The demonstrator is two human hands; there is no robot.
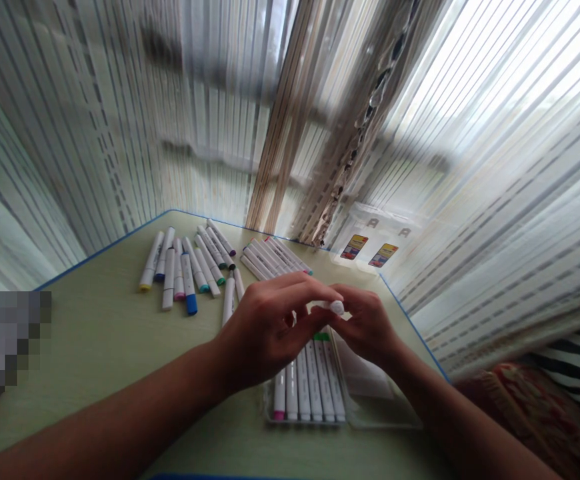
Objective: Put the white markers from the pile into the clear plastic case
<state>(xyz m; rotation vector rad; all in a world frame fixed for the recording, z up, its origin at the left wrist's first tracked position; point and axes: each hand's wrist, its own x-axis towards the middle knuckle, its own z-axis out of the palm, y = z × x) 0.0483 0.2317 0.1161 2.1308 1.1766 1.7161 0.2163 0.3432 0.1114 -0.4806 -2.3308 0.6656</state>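
My left hand [273, 327] and my right hand [367, 323] meet above an open clear plastic case [347, 421]. Both are closed in a pinch on one white marker [337, 307], whose round end points toward me; the fingers cover most of its length. Below them, a row of white markers [304, 393] lies side by side in the case, one with a pink end at the left and a green band showing near the top. The case's transparent lid [385, 407] is folded out flat to the right, under my right forearm.
Loose markers [185, 273] with coloured ends lie scattered at the back left of the pale green table [100, 347]. Another group of markers [273, 257] sits behind my hands. Two clear cases with labels [367, 250] stand by the striped string curtain [210, 120].
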